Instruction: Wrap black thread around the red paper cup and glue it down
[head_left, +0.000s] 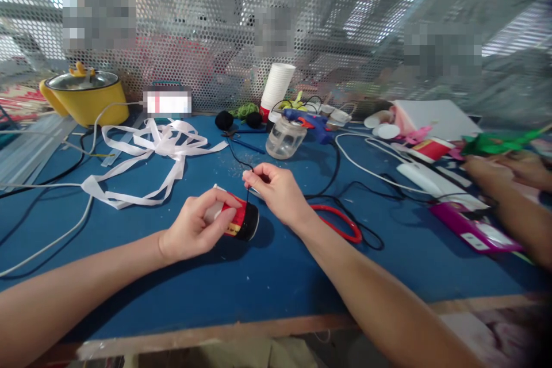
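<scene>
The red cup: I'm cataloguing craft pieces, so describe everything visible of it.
The red cup is small, seemingly paper, with a black band at its right end and white showing toward its left. It lies on its side, low over the blue table. The left hand grips it; the right hand pinches a thin black cord reaching its black end.

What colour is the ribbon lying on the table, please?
The ribbon is white; the head view shows it.

I sit at a craft workbench: a blue-covered table [267, 287] strewn with white ribbon [150, 152], a glue gun [310, 122], stacked paper cups [276, 87], cables, behind it a perforated metal screen [207, 29].
</scene>
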The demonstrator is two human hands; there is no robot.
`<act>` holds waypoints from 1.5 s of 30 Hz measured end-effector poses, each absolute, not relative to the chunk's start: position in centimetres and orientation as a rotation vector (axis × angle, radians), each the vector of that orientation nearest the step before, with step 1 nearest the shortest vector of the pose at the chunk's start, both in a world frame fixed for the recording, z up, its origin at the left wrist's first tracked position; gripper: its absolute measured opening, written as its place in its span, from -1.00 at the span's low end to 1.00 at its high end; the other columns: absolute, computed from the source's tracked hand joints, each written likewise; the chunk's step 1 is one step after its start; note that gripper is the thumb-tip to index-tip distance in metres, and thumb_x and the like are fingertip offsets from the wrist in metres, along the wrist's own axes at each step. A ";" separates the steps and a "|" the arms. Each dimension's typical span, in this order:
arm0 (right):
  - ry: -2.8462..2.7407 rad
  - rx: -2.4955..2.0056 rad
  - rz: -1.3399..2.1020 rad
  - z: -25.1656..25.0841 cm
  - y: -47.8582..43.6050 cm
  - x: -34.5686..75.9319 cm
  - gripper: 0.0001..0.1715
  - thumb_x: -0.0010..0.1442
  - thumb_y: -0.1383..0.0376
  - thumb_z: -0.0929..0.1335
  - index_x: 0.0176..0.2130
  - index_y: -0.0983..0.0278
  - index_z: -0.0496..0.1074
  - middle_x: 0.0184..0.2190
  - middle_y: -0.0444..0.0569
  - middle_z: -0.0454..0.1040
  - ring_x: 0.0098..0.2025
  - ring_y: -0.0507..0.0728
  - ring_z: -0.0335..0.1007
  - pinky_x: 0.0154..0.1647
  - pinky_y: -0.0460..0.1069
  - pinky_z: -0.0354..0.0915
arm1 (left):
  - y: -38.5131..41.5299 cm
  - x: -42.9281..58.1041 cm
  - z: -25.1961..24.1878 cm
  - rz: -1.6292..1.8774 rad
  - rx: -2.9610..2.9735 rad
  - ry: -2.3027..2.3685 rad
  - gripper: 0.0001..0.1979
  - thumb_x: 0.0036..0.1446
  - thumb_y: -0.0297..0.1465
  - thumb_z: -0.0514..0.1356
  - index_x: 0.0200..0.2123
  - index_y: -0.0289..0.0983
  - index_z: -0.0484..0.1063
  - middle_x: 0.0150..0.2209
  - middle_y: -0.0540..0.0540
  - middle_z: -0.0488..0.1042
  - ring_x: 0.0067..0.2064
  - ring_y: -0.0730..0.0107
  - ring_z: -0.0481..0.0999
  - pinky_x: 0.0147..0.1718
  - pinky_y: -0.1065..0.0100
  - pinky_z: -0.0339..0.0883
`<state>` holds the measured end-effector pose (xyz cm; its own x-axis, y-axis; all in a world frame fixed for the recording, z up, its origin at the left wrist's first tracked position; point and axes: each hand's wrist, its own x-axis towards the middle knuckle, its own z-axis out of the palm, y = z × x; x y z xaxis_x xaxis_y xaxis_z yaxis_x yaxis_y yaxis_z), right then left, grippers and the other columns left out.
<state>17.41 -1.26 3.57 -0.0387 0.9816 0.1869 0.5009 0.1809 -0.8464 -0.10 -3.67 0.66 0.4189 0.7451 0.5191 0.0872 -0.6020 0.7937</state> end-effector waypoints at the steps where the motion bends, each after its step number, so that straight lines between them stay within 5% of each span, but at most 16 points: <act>1: -1.661 -1.428 0.769 3.5 -1.3 17.4 -0.70 0.09 0.14 0.31 -0.54 0.28 0.33 -0.59 -0.12 0.40 -0.56 -0.01 0.20 -0.49 -0.06 0.14 | -3.7 -0.1 0.7 1.219 1.984 0.702 -0.92 0.14 -0.46 0.08 -0.30 -0.32 0.36 -0.42 -0.07 0.48 -0.51 0.55 0.37 -0.55 0.52 0.28; 19: -1.729 -1.441 0.939 2.6 -1.1 17.1 -0.69 0.06 0.13 0.31 -0.56 0.29 0.32 -0.60 -0.15 0.35 -0.55 -0.01 0.15 -0.49 -0.07 0.08 | -3.8 -0.2 0.5 1.282 2.038 0.705 -0.93 0.13 -0.45 0.09 -0.31 -0.31 0.35 -0.53 0.00 0.42 -0.65 0.65 0.18 -0.68 0.56 0.10; 24: -1.703 -1.434 1.003 2.4 -1.2 17.0 -0.66 0.03 0.10 0.32 -0.59 0.26 0.26 -0.67 -0.23 0.19 -0.59 -0.03 0.04 -0.54 -0.08 0.01 | -3.9 -0.3 0.5 1.284 1.999 0.711 -0.93 0.13 -0.44 0.09 -0.33 -0.30 0.36 -0.57 0.02 0.38 -0.66 0.64 0.15 -0.69 0.55 0.08; 35: -1.660 -1.468 1.129 2.2 -1.1 16.9 -0.65 0.01 0.08 0.33 -0.59 0.27 0.25 -0.69 -0.25 0.14 -0.63 -0.05 -0.02 -0.62 -0.11 -0.05 | -3.7 -0.1 0.6 1.253 1.750 0.822 -0.88 0.10 -0.35 0.13 -0.31 -0.26 0.38 -0.48 -0.02 0.43 -0.51 0.49 0.32 -0.55 0.48 0.24; 41: -1.689 -1.520 1.119 1.8 -0.7 17.2 -0.61 0.06 0.05 0.31 -0.60 0.27 0.28 -0.72 -0.23 0.18 -0.67 -0.05 0.02 -0.66 -0.11 -0.02 | -3.2 0.5 1.1 1.199 1.408 0.836 -0.80 0.02 -0.28 0.19 -0.32 -0.28 0.37 -0.47 0.00 0.41 -0.52 0.53 0.34 -0.55 0.50 0.29; 45: -1.678 -1.547 0.968 2.1 -0.2 17.9 -0.63 0.08 0.03 0.29 -0.52 0.27 0.32 -0.60 -0.12 0.34 -0.55 0.01 0.22 -0.57 -0.09 0.12 | -2.0 0.7 1.1 1.150 1.077 0.889 -0.69 -0.02 -0.23 0.21 -0.26 -0.30 0.32 -0.54 0.06 0.36 -0.57 0.54 0.37 -0.60 0.50 0.31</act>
<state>17.88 -0.22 2.15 -0.0926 0.9955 -0.0195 0.5151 0.0311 -0.8566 0.73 -1.97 1.13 0.2022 0.9793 -0.0101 -0.2562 0.0628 0.9646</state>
